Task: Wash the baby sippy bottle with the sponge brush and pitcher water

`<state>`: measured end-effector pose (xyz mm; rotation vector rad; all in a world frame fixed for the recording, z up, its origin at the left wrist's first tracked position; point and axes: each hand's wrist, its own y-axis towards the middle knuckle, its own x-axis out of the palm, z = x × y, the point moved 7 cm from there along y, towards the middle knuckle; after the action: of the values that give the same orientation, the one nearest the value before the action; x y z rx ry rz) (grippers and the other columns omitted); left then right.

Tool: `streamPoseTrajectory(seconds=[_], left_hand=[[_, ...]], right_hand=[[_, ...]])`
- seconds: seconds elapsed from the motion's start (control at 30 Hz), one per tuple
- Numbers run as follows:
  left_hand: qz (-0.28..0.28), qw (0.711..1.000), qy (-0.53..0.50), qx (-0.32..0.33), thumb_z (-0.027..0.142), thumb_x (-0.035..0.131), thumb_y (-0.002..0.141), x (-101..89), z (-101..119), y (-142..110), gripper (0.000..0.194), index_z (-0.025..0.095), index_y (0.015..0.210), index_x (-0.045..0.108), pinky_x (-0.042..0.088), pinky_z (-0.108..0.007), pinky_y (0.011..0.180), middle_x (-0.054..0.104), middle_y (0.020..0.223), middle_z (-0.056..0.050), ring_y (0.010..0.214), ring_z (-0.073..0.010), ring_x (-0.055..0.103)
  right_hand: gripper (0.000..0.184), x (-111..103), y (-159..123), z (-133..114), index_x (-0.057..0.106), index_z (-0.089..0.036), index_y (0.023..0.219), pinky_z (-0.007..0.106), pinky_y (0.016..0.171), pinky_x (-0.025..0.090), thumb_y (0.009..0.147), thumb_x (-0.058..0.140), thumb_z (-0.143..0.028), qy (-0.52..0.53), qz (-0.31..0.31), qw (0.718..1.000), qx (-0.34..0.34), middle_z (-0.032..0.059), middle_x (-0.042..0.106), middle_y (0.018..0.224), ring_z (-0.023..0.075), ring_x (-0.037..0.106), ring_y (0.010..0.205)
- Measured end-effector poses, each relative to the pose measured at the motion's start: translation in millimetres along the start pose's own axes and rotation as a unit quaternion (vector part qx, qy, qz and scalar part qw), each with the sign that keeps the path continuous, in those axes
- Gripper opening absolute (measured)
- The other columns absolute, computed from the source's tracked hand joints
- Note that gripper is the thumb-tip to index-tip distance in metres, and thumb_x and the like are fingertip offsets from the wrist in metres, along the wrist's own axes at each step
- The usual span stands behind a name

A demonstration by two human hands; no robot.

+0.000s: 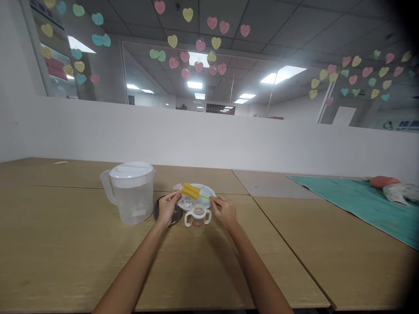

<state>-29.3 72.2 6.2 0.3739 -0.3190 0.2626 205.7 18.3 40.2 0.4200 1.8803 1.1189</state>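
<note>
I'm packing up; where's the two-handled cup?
Head view: the cup stands near center, in front of the plate, between the left hand and right hand.

No text was legible: red lettering on two-handled bottle [197, 221] was too small, blue characters on right-hand sign [401, 125] were blurred.

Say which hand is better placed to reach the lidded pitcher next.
Left, I'd judge: the left hand is nearer the pitcher. The right hand is farther away, beyond the two-handled cup, gripping the green stick of the yellow sponge.
</note>
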Motion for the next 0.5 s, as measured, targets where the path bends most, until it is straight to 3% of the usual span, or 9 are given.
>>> streamPoseTrajectory(seconds=[0.2, 0.33, 0.4, 0.5], left_hand=[[0.044, 0.998, 0.028, 0.034, 0.044, 0.074, 0.056, -8.4, 8.9, 2.5, 0.04, 0.011, 0.077, 0.066, 0.048, -0.025, 0.066, 0.066, 0.074, -0.005, 0.067, -0.0136, 0.06], [0.069, 0.995, 0.01, 0.078, 0.05, 0.068, 0.062, -19.3, 18.8, 10.1, 0.042, 0.014, 0.08, 0.057, 0.045, -0.021, 0.055, 0.061, 0.069, 0.0, 0.056, -0.0096, 0.055], [0.088, 0.99, 0.057, 0.098, 0.05, 0.065, 0.065, -28.6, 23.0, 13.5, 0.04, 0.015, 0.082, 0.055, 0.042, -0.02, 0.05, 0.059, 0.067, 0.001, 0.051, -0.0089, 0.052], [0.097, 0.961, 0.227, 0.125, 0.047, 0.061, 0.069, -40.1, 26.8, 17.2, 0.032, 0.017, 0.079, 0.058, 0.04, -0.021, 0.051, 0.059, 0.066, 0.001, 0.053, -0.0106, 0.053]], right_hand=[[0.022, 6.4, -2.9, 5.5, 0.069, -0.021, 0.067, 0.022, 0.058, 0.028, 0.079, 0.051, -0.024, -0.054, -0.033, 0.998, -0.025, 0.0015, 0.059, 0.06, 0.0115, 0.05, 0.061], [0.024, 0.0, -4.3, 18.4, 0.071, -0.021, 0.076, 0.022, 0.06, 0.028, 0.082, 0.048, -0.026, -0.056, -0.009, 0.998, 0.008, 0.0026, 0.061, 0.065, 0.0119, 0.052, 0.065], [0.025, -2.1, -4.6, 19.7, 0.071, -0.021, 0.078, 0.022, 0.061, 0.029, 0.083, 0.047, -0.026, -0.055, 0.001, 0.998, 0.018, 0.003, 0.062, 0.067, 0.0124, 0.052, 0.067], [0.024, -1.5, -5.2, 18.2, 0.07, -0.021, 0.078, 0.022, 0.061, 0.029, 0.083, 0.047, -0.026, -0.069, 0.0, 0.997, 0.02, 0.0029, 0.062, 0.067, 0.0128, 0.052, 0.067]])
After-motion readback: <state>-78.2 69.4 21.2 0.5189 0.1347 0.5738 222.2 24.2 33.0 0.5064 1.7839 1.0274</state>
